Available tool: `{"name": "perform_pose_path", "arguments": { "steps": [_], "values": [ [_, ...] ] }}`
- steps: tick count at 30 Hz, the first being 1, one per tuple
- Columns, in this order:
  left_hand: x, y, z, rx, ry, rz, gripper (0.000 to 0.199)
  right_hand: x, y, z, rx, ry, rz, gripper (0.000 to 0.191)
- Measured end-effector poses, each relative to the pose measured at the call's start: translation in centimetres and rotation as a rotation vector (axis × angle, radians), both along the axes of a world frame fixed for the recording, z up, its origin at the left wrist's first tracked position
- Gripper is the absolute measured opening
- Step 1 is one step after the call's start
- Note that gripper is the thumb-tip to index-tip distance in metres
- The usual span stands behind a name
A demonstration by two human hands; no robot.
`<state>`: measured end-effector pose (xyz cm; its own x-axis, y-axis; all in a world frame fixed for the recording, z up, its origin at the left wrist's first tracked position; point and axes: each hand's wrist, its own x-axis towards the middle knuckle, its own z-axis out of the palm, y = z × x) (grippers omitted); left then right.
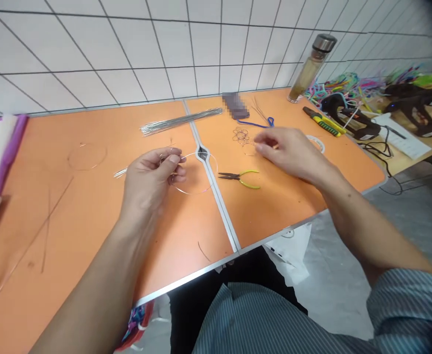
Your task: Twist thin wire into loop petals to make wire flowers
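My left hand (153,169) pinches a thin wire ring (216,169) between thumb and fingers, above the orange table. The ring stretches out to the right, across the table's seam. Over the right half, my right hand (287,150) has its thumb and index finger drawn together at a small loop of fine wire (250,153). Just left of those fingertips lies a flower-shaped piece of bent wire (240,133). Pliers with yellow handles (240,177) rest between my hands, jaws pointing left. Part of a silvery wire bundle (120,173) shows behind my left hand.
A long bundle of straight wires (181,122) lies across the seam at the back. Another wire ring (86,156) and loose wires are at the left. At the right are a glass bottle (311,69), a yellow-green cutter (322,122) and a white tape roll (317,142).
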<state>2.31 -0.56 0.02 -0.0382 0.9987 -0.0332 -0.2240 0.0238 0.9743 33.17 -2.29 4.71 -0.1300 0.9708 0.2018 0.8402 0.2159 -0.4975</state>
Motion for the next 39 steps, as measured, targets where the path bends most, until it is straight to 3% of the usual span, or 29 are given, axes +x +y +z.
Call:
{"name": "perform_pose_path", "arguments": {
  "steps": [3,7,11,16,20,24,28,32,36,39],
  "values": [
    [-0.1,0.1,0.1,0.001,-0.013,-0.01,0.022,1.1,-1.7,-2.4,-0.089,-0.193,0.079,0.027],
    [-0.2,0.2,0.1,0.0,-0.032,-0.009,0.027,0.0,-2.8,-5.5,-0.074,-0.433,0.22,0.047],
    [-0.4,0.4,-0.1,-0.013,-0.098,-0.037,0.035,-0.2,-2.6,-6.9,-0.021,-0.477,0.211,0.036],
    [-0.8,0.7,-0.2,-0.02,-0.152,-0.08,0.038,-0.2,-2.8,-8.3,0.147,-0.683,0.147,0.023],
    [-1.0,0.7,-0.1,-0.02,-0.18,-0.103,0.037,-0.3,-3.2,-9.0,0.147,-0.716,0.062,0.019],
    [-1.0,0.5,0.3,-0.008,-0.19,-0.114,0.034,0.2,-3.2,-8.2,0.011,-0.435,-0.027,0.018],
    [-1.0,0.3,0.6,-0.007,-0.184,-0.12,0.032,0.0,-3.1,-6.9,-0.132,-0.004,-0.028,0.039],
    [-1.3,0.5,0.8,-0.06,-0.274,-0.15,0.027,-1.7,-2.7,-6.4,-0.366,0.308,0.093,0.041],
    [-1.5,0.9,0.7,-0.164,-0.483,-0.196,0.017,-3.6,-1.6,-6.0,-0.41,0.343,0.208,0.036],
    [-1.4,1.0,0.8,-0.152,-0.487,-0.177,0.018,-4.6,-0.6,-5.5,-0.422,0.445,0.262,0.04]
  ]
}}
